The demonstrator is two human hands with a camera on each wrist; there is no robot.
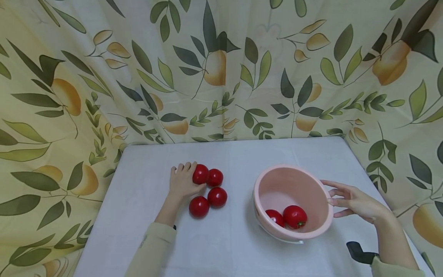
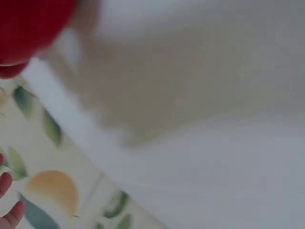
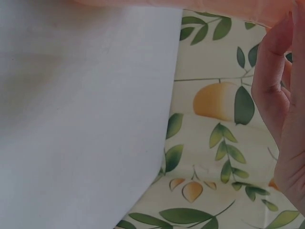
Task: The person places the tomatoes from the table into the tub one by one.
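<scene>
My left hand [image 1: 182, 181] is at a red tomato [image 1: 200, 174] on the left of the table, its fingers spread behind and its thumb in front. In the left wrist view the tomato [image 2: 33, 28] fills the top left corner, with fingertips [image 2: 13, 214] apart below it. Three more tomatoes lie close by, among them one tomato [image 1: 217, 197] to the right. A pink bucket [image 1: 259, 196] stands right of centre with two tomatoes in it, one tomato [image 1: 295, 216] showing a green stem end. My right hand [image 1: 360, 202] touches the bucket's right rim with extended fingers.
The white table [image 1: 235, 238] carries everything, its back edge close to a curtain [image 1: 225, 115] printed with leaves and fruit. A pale handle [image 1: 290, 241] hangs low on the bucket's near side. A black strap [image 1: 361, 254] sticks out by the right sleeve.
</scene>
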